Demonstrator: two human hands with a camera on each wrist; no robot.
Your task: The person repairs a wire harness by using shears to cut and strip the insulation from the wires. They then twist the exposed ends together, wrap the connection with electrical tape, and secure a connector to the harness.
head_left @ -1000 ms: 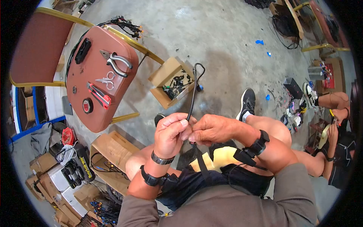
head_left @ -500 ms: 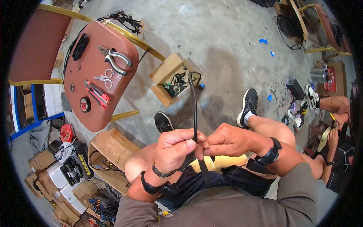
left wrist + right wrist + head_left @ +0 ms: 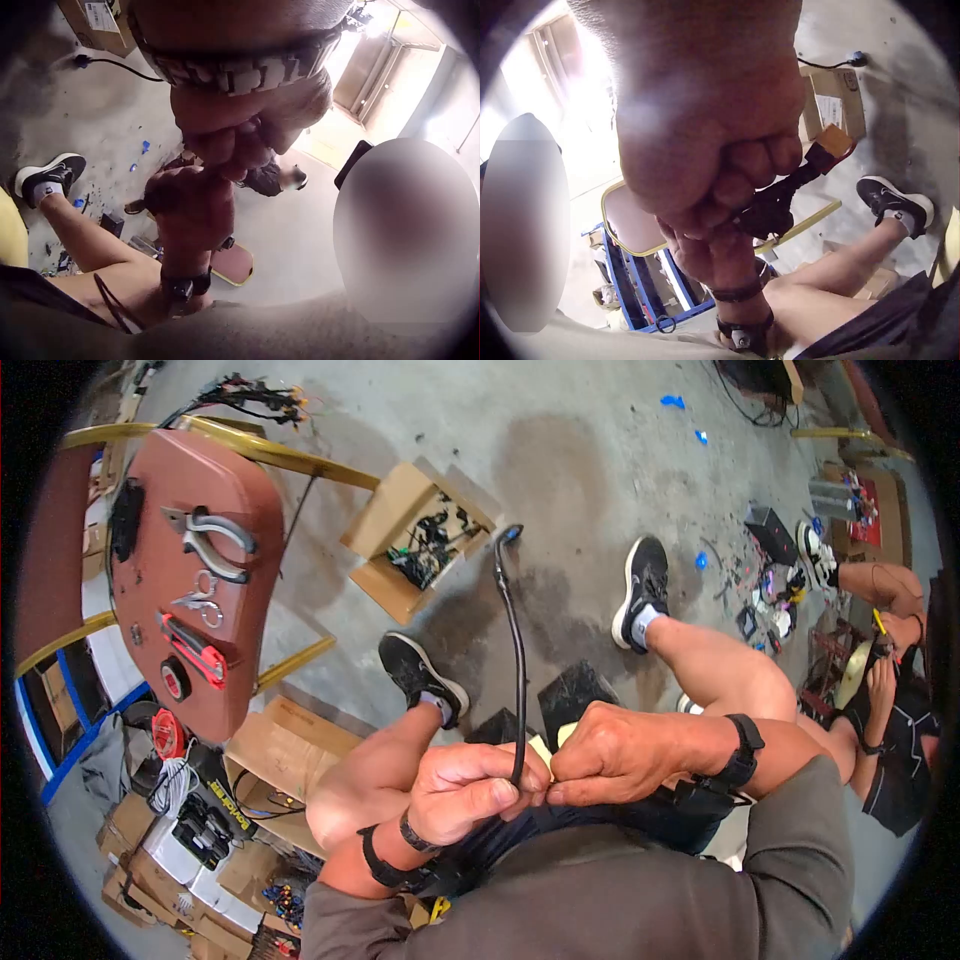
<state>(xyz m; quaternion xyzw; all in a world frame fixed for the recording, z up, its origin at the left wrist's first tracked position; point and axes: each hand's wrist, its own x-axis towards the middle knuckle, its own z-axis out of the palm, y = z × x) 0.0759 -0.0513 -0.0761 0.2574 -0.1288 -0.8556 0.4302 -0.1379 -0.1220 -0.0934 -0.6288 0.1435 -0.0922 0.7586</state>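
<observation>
Both of your hands meet over your lap, close to your body. Your left hand (image 3: pixel 470 792) has its fingers (image 3: pixel 490 760) curled round the lower end of a black cable (image 3: pixel 517 660), with the thumb laid along the front. Your right hand (image 3: pixel 612 752) touches it on the right side, knuckles up, its fingers folded in and pinching the same cable just beside the left hand's grip.

From that shared grip the cable rises nearly straight away from you, between your knees. It bends over at its far end, where a small blue plug (image 3: pixel 512 532) hangs above the concrete floor (image 3: pixel 600 460). In the left wrist view your left fingers show tightly bunched, with the right hand just beyond them; the cable itself is hidden there.

To your left stands a chair (image 3: pixel 245 480) with a reddish seat. On it lie pliers (image 3: pixel 215 540), scissors (image 3: pixel 203 600), a red utility knife (image 3: pixel 195 650) and a roll of tape (image 3: pixel 176 680). An open cardboard box (image 3: pixel 385 510) of dark wire parts sits on the floor beyond your left shoe (image 3: pixel 420 675), near the cable's far end.
</observation>
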